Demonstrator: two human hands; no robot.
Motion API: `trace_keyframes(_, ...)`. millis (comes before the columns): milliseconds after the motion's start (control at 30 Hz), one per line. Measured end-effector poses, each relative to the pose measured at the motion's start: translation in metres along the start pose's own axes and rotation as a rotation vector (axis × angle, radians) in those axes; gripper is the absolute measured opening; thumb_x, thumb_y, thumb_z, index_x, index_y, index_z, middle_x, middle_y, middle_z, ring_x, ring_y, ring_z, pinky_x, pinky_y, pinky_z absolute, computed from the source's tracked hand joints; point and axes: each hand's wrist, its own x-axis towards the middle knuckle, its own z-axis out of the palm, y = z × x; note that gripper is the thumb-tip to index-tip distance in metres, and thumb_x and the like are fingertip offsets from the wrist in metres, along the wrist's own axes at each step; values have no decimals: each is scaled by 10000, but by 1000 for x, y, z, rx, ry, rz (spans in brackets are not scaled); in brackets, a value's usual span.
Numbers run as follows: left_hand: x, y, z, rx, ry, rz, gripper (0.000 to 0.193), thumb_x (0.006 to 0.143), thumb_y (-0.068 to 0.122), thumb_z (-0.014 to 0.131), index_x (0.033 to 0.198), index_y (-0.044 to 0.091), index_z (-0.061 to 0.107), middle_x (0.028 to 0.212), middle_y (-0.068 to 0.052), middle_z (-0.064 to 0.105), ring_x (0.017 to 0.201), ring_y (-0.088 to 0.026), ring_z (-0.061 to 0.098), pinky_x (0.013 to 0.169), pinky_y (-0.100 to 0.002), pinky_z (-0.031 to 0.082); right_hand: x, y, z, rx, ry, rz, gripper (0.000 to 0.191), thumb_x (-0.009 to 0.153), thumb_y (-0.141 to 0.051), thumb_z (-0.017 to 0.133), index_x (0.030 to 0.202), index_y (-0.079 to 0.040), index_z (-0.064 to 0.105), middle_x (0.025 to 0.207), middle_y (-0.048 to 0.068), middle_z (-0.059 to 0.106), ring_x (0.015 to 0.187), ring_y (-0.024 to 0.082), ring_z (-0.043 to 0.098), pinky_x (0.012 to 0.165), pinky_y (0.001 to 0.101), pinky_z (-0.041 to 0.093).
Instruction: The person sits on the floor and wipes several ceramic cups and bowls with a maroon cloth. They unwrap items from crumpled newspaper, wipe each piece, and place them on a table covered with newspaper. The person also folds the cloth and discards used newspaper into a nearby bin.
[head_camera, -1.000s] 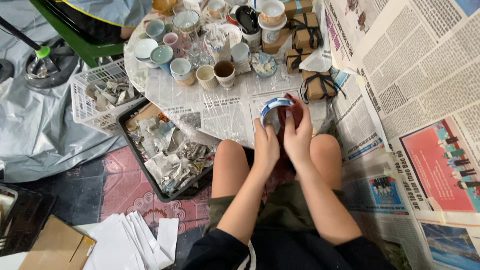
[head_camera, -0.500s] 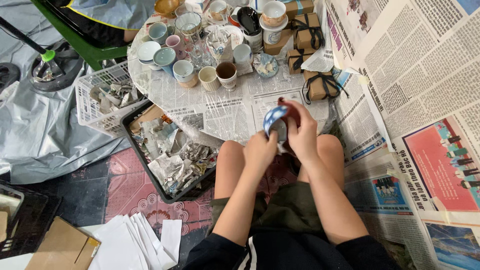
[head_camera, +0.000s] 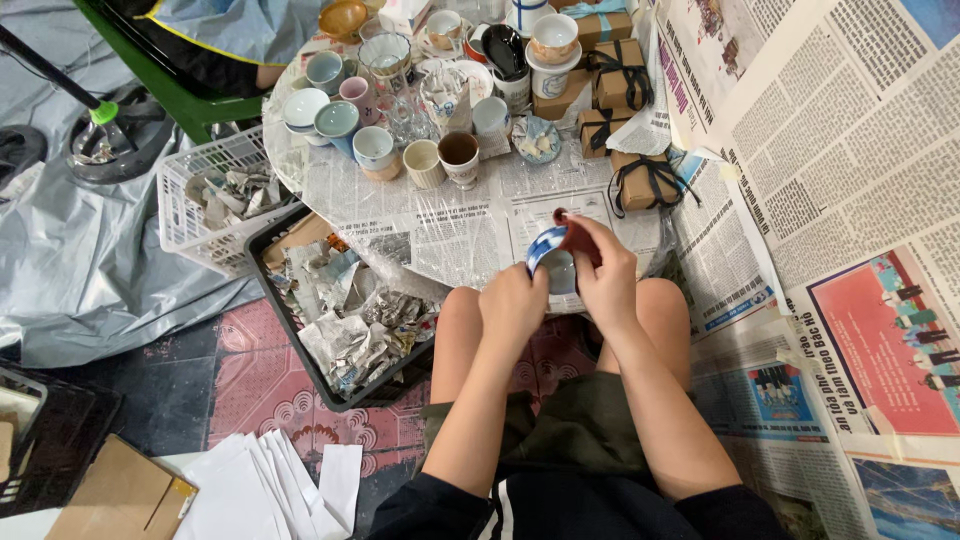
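My left hand (head_camera: 512, 305) holds a small blue-and-white ceramic cup (head_camera: 553, 262) tilted on its side, above my knees. My right hand (head_camera: 600, 270) is at the cup's other side with a dark red cloth (head_camera: 577, 236) pinched against it. Both hands hover over the front edge of a round low table (head_camera: 450, 235) covered in newspaper and plastic film. Several cups and bowls (head_camera: 400, 140) stand at the table's far half.
Small brown boxes tied with black ribbon (head_camera: 640, 175) sit on the table's right. A black crate (head_camera: 345, 310) and a white basket (head_camera: 215, 200) of crumpled newspaper stand to the left. Newspaper sheets (head_camera: 850, 200) cover the floor at the right. White paper sheets (head_camera: 270, 485) lie at lower left.
Both hands have drawn the cup a little nearer to me and turned it; the red cloth has shifted from inside the cup to its upper rim.
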Motion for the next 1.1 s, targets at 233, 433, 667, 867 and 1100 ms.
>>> trace_keyframes(233,3,11,17,-464,35,-51,489,991,324,404,955,-73,688,864,-311,701,880,-452,708,836,-521,535,-4,4,27,406,194,222,405,1010,61,570,1409,13,523,1343,123,651,1254,205,624,1067,324,475)
trace_keyframes(433,-3,-6,2,82,15,7,485,925,388,474,945,-15,742,909,-278,719,899,-456,694,841,-536,530,-1,4,1,-79,-57,-54,450,902,119,569,1334,6,630,1264,146,709,1167,200,695,999,310,542)
trace_keyframes(667,11,-17,43,-3,199,241,455,982,332,430,968,-40,690,983,-296,688,919,-494,659,827,-566,517,-3,8,27,461,166,152,329,1020,79,567,1339,3,600,1309,116,682,1210,192,654,1032,303,507)
trace_keyframes(867,12,-27,23,103,67,24,500,936,403,469,863,-26,714,895,-282,711,879,-466,673,831,-561,511,-4,18,10,28,-3,8,386,945,45,587,1328,9,627,1242,135,713,1153,200,695,987,319,543)
trace_keyframes(1100,9,-8,22,-472,-98,-55,578,1023,366,377,829,-91,672,795,-303,697,771,-449,689,776,-527,547,-4,16,28,264,78,158,307,1032,12,611,1338,2,586,1237,145,705,1152,222,680,999,325,516)
